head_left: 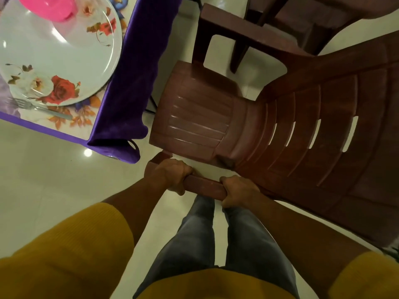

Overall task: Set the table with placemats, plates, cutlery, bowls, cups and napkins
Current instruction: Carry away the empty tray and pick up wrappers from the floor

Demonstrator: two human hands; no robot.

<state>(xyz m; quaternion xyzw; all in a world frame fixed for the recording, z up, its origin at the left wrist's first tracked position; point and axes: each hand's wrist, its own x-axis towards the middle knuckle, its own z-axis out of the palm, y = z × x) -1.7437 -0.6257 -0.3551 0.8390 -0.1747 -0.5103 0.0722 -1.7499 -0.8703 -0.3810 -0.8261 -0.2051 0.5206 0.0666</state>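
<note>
A brown plastic chair (198,117) stands beside the table corner, its near armrest (205,186) gripped by both hands. My left hand (170,175) curls round the armrest's front end and my right hand (237,190) grips it further back. On the table at the upper left lies a white plate with red and white flowers (60,57) on a floral placemat (86,113). A pink plastic cup or bowl (49,6) sits on the plate's far side. A metal fork (41,108) lies on the placemat by the plate's near rim.
A purple velvet tablecloth (133,78) hangs off the table edge next to the chair seat. A second brown chair (302,22) stands behind at the upper right. The glossy pale tiled floor (54,180) stretches to the left of my legs.
</note>
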